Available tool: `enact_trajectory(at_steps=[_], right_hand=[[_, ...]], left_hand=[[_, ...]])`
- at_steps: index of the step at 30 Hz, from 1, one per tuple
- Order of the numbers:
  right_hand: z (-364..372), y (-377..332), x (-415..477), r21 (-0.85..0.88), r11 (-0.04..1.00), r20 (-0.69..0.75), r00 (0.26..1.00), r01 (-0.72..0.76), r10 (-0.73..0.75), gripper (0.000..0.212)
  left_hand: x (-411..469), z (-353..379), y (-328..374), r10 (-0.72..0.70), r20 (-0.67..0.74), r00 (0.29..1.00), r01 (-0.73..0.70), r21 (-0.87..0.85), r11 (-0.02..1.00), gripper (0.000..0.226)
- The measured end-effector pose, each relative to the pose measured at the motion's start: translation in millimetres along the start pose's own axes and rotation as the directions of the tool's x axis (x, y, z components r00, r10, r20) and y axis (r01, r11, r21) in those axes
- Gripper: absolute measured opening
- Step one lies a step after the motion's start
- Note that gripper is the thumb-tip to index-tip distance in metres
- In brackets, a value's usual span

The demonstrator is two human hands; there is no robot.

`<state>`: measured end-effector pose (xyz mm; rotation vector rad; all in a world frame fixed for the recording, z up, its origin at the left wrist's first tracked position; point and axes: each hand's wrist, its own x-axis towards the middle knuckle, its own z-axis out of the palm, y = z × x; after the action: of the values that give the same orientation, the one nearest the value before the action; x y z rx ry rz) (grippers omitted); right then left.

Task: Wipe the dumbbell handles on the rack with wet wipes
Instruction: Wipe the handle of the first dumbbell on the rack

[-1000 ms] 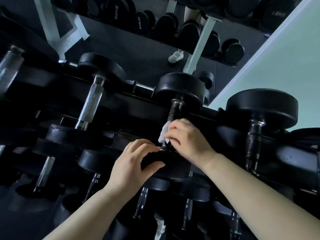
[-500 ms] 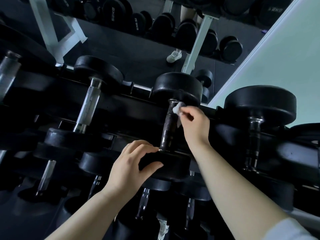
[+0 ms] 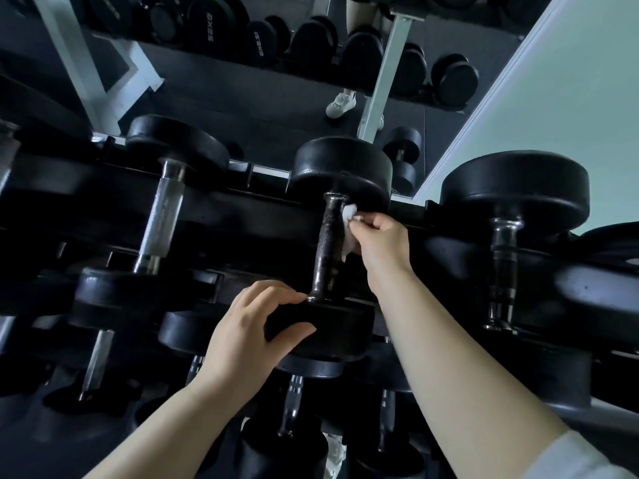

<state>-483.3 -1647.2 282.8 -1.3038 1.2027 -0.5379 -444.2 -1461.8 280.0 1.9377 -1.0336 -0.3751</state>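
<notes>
Pinching wipe (image 3: 348,221) against handle (image 3: 326,247); kg labels (image 3: 210,28)

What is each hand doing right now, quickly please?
Left hand: closed, gripping the near dumbbell head.
Right hand: closed, pinching the wet wipe against the dumbbell handle.

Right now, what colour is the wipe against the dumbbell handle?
The wet wipe is white, clearest in the head view.
</notes>
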Motion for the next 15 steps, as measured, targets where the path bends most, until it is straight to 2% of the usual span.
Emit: enact_trajectory(at_steps=[3, 5, 7, 10, 15], right_hand=[[-14.5, 16.6, -26.9, -0.053, 0.99, 0.111, 0.985, -0.13, 0.135, 0.028], [-16.7, 15.9, -26.8, 0.015, 0.971, 0.177, 0.956, -0.239, 0.232, 0.029], [-10.5, 6.6, -8.7, 0.106, 0.946, 0.166, 0.943, -0.307, 0.287, 0.031], [2.2, -0.8, 10.9, 0.133, 0.942, 0.168, 0.944, -0.307, 0.284, 0.034], [-15.0, 20.1, -10.5, 0.018, 0.937, 0.371, 0.873, -0.349, 0.317, 0.037]], left_hand=[[0.6, 0.4, -0.2, -0.009, 0.003, 1.0, 0.009, -0.011, 1.0, 0.039], [1.0, 1.0, -0.9, -0.004, 0.007, 1.0, 0.004, -0.014, 1.0, 0.038], [1.3, 0.9, -1.6, 0.001, 0.011, 1.0, -0.001, -0.012, 1.0, 0.037], [0.8, 0.7, -1.6, 0.006, 0.013, 1.0, -0.006, -0.011, 1.0, 0.037], [0.3, 0.7, -1.9, 0.003, 0.008, 1.0, -0.003, -0.023, 1.0, 0.037]])
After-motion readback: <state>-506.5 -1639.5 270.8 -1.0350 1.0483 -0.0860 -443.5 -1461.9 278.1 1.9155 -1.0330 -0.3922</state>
